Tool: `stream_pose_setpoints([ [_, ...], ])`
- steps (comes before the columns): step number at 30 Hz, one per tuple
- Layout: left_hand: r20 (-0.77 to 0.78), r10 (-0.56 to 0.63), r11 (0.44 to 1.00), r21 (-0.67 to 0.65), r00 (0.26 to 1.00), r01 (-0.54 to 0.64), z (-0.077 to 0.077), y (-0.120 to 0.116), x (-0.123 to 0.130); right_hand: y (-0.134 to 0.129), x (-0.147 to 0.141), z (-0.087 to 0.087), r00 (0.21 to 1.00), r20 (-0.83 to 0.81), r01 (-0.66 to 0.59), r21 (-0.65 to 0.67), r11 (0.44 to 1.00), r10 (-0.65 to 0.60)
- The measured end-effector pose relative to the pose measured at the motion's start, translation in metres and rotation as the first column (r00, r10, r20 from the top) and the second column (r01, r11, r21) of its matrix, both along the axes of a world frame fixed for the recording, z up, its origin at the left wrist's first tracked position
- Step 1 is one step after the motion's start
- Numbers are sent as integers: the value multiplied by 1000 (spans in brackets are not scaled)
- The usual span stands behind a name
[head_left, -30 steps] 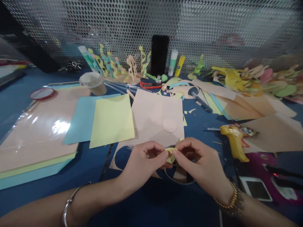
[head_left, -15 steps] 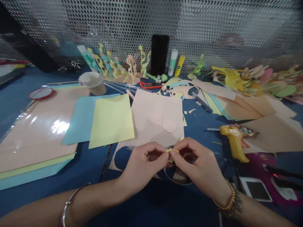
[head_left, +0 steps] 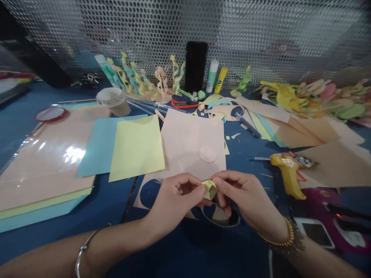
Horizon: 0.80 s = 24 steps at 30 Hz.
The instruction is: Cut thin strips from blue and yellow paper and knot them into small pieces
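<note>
"How's the grip?"

"On my remote feed, the left hand (head_left: 179, 197) has thumb and fingers pinched on a small folded paper (head_left: 209, 190). The right hand (head_left: 246, 195) has its fingertips at the other edge; I can't tell whether they grip it."

"And the paper itself?"

"Pale yellow, creased into flat facets, with a shaded hollow facing the right hand. I see it held on the person's side of the pink sheet (head_left: 188, 135)."

"Around that sheet?"

"A paper circle (head_left: 208, 153) lies on it, a yellow sheet (head_left: 137, 146) is just left, a glue gun (head_left: 286, 175) well to its right, a black phone (head_left: 196, 65) upright behind."
</note>
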<state>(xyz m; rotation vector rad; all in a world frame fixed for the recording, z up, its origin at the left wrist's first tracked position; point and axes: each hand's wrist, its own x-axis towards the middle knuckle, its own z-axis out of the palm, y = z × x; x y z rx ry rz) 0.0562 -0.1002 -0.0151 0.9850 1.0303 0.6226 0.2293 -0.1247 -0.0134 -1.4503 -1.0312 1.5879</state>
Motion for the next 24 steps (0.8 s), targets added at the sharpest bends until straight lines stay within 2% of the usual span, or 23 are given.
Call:
stream_pose_setpoints([
  [6,25,7,1000,-4,1000,-7,1,0,0,1,-1,-1,1000,9,-16,3,1000,16],
  [13,35,3,1000,12,999,-3,1,-2,2,-1,-3,6,983,182,-25,111,994,4],
  [24,31,-26,998,51,999,24,-1,-3,1,-4,-4,6,969,246,-16,167,986,-26],
])
